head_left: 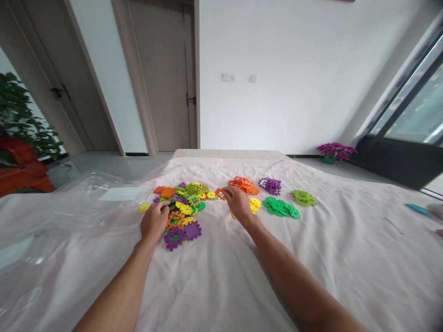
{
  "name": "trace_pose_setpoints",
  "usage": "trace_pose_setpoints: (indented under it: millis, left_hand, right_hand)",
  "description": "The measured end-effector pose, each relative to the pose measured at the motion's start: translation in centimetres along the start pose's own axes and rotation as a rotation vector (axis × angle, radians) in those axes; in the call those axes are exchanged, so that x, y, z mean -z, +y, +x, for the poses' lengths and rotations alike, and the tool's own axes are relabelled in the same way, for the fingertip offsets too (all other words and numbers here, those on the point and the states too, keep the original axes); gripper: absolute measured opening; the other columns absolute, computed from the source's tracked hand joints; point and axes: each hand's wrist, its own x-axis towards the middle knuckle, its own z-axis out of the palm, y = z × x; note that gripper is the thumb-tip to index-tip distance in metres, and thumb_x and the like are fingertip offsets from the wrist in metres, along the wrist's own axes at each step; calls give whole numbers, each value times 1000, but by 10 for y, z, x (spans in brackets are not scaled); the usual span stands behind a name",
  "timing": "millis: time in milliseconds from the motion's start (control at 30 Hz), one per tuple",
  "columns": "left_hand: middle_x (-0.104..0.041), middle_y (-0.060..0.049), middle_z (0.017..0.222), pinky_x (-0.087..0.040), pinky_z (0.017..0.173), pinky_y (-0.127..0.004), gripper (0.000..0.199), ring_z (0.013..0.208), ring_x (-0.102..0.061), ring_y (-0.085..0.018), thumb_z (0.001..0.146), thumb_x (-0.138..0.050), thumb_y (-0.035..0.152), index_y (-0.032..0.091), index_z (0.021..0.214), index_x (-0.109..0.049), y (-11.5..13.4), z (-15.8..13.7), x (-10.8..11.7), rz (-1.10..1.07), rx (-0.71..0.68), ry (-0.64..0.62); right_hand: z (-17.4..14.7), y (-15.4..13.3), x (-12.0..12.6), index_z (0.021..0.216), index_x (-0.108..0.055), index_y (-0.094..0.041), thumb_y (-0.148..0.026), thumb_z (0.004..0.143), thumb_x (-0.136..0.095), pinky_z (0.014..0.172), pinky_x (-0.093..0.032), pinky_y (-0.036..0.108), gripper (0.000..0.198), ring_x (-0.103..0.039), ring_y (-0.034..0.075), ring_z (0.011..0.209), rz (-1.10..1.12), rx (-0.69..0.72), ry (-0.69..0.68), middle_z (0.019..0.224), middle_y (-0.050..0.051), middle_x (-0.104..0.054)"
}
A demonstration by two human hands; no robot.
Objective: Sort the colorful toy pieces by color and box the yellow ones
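Observation:
My right hand (238, 203) pinches an orange square building piece (220, 193) with cut-out openings, just right of the mixed pile. My left hand (154, 220) rests at the left side of that mixed pile (194, 189) of orange, yellow, green and purple plastic pieces. Its fingers are curled together, and what they hold, if anything, is hidden. Two purple square pieces (192, 230) lie at the pile's near edge. Beyond my right hand is a heap of orange pieces (244, 184). Yellow round pieces (255, 204) are partly covered by that hand.
Farther right lie separate heaps of purple pieces (272, 186), green round pieces (281, 207) and lime-green pieces (303, 198). Clear plastic containers (93, 203) stand on the left of the pale, wrinkled cloth (221, 286). A blue object (417, 209) lies at the far right.

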Motion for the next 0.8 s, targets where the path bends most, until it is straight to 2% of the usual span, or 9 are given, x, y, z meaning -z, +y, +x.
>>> trace_pose_setpoints:
  millis: [100, 233, 433, 567, 700, 800]
  left_hand:
    - [-68, -4, 119, -49, 85, -32, 34, 105, -63, -23, 89, -46, 34, 29, 113, -70, 1, 0, 0, -1, 5, -3]
    - [-68, -4, 120, -49, 84, -31, 34, 105, -63, -23, 90, -45, 35, 30, 113, -70, 0, 0, -1, -17, 8, -4]
    - [-69, -4, 120, -48, 85, -30, 34, 105, -63, -22, 89, -46, 35, 29, 113, -70, -3, 2, -2, -13, -4, -2]
    - [-69, -3, 119, -48, 84, -30, 34, 104, -63, -21, 89, -46, 35, 29, 112, -70, -4, 2, -4, -15, -6, 6]
    - [-68, -3, 119, -47, 86, -30, 34, 106, -62, -22, 89, -45, 34, 29, 112, -70, -4, 3, -4, -32, -9, -1]
    - [-68, -4, 118, -48, 86, -31, 34, 106, -63, -22, 89, -45, 35, 29, 112, -70, -4, 3, -5, -26, -7, 1]
  right_hand:
    - [8, 21, 5, 111, -70, -19, -27, 96, -48, 91, -44, 29, 28, -63, 20, 103, 7, -54, 89, 112, 8, -71]
    - [11, 38, 7, 120, -67, -18, -26, 96, -45, 92, -43, 30, 34, -63, 21, 107, -40, -140, 115, 117, 8, -70]
    - [9, 43, 1, 110, -67, -22, -27, 93, -47, 73, -40, 27, 26, -64, 20, 85, -167, -246, 77, 100, 4, -73]
    - [9, 41, 3, 102, -68, -21, -25, 92, -47, 70, -37, 28, 23, -62, 19, 77, -251, -255, 22, 90, 5, -72]
    - [9, 41, 8, 100, -71, -21, -25, 91, -50, 79, -39, 30, 23, -62, 22, 89, -314, -209, -5, 94, 7, -73]
    - [8, 40, 10, 103, -73, -23, -21, 89, -53, 92, -38, 33, 23, -58, 24, 109, -315, -126, 49, 113, 7, -71]
